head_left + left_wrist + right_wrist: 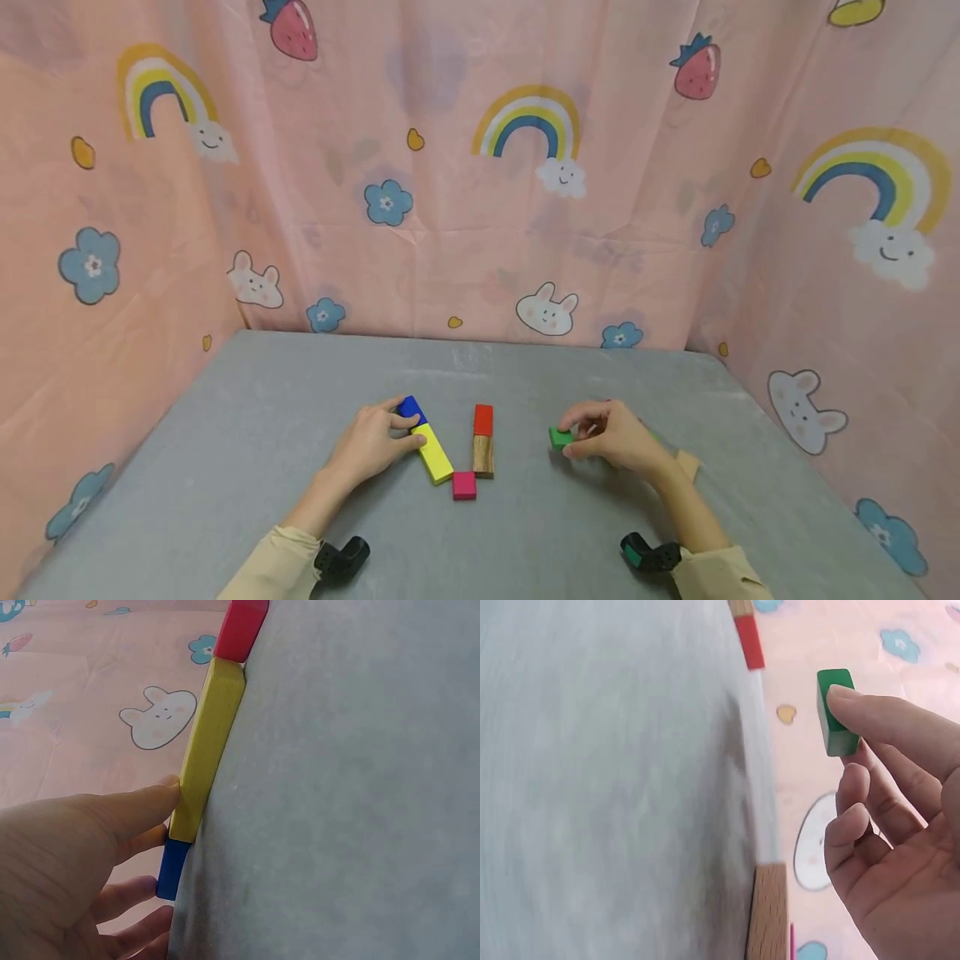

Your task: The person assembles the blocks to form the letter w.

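Note:
My left hand point(375, 440) lies along the left side of a slanting row. Its thumb touches the yellow block point(433, 457), and its fingers touch the blue block point(173, 870) at the row's far end. At the near end of the yellow block sits a crimson block point(464, 486). Right of these, a red block point(483, 420) and a brown wood-grain block point(483, 457) stand end to end in a second row. My right hand point(611, 435) pinches a small green block point(838, 712) between thumb and fingers, above the table to the right of that row.
A light wooden block point(687, 464) lies beyond my right wrist, with other pieces partly hidden behind the hand. The grey table point(315, 367) meets a pink patterned curtain point(450, 250) at its back and sides.

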